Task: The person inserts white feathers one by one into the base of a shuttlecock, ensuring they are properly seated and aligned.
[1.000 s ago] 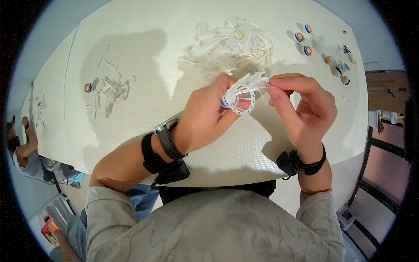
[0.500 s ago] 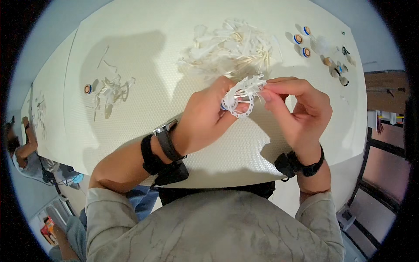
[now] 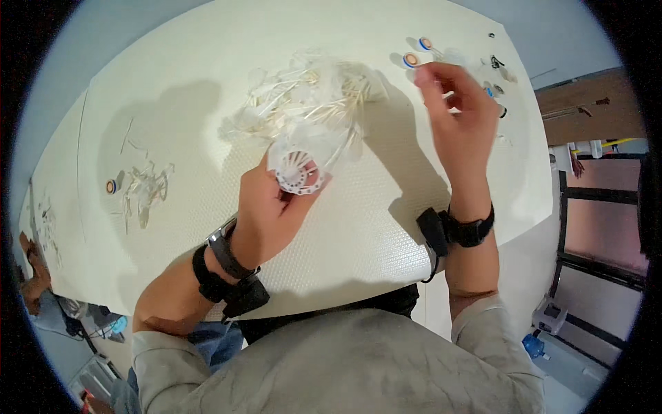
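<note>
My left hand point(image 3: 265, 207) is closed around a white shuttlecock frame point(image 3: 298, 172), a ribbed cone with a ring full of small holes. Its open end faces up toward me. Apart from it, my right hand point(image 3: 462, 103) is over the back right of the table, thumb and forefinger bent together. What lies between those fingertips is hidden. Close to them are two round shuttlecock bases, a farther one point(image 3: 425, 43) and a nearer one point(image 3: 411, 60), with blue rims and orange rings. Behind my left hand spreads a pile of white feather pieces point(image 3: 310, 93).
A smaller heap of white pieces point(image 3: 146, 190) lies on the left, beside another round base point(image 3: 112, 186). Several small dark and blue parts point(image 3: 495, 62) lie at the right edge of the white table point(image 3: 358, 238). Another person's arm point(image 3: 34, 272) shows at far left.
My right hand has left the frame and moved away to the back right, near the round bases. My left hand has tilted the frame so its opening faces up. The view has shifted.
</note>
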Demonstrator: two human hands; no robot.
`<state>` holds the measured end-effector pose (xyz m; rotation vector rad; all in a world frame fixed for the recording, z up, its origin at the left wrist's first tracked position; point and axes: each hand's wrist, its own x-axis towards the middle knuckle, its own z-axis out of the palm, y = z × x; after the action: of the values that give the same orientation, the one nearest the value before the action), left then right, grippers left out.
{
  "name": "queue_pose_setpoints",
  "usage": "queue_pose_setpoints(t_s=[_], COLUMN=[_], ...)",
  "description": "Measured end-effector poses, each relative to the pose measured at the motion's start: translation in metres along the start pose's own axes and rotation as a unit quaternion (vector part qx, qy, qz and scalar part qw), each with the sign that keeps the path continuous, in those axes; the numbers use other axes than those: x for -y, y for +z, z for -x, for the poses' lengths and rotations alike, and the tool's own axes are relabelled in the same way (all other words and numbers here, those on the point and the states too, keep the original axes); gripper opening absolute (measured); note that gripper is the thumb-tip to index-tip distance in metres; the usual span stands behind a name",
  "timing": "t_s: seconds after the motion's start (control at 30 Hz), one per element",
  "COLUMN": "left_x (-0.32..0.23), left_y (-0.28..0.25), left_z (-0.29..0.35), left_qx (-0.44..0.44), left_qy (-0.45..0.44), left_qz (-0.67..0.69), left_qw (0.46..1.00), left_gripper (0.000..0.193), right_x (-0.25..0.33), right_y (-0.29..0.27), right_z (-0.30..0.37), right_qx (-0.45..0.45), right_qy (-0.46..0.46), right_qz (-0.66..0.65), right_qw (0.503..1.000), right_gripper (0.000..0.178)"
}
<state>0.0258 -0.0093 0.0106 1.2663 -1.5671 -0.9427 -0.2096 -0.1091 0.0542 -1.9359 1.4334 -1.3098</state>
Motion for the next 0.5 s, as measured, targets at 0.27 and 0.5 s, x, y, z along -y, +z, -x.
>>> queue_pose_setpoints(t_s=[0.27,0.5], left_x=[0.0,0.0], left_y=[-0.001,0.002], left_z=[-0.003,-0.003], left_qx=[0.014,0.005], left_qy=[0.014,0.014], left_qz=[-0.014,0.035], left_qw=[1.0,0.999], left_gripper=[0.021,0.019], right_x=[-0.048,-0.044], right_y=[0.031,0.03], right_z=[0.002,-0.004], right_qx=[0.054,0.05], right_qy=[-0.062,-0.029], right_qz=[0.181,0.219], right_qw=[0.98,0.974], right_gripper=[0.025,0.023])
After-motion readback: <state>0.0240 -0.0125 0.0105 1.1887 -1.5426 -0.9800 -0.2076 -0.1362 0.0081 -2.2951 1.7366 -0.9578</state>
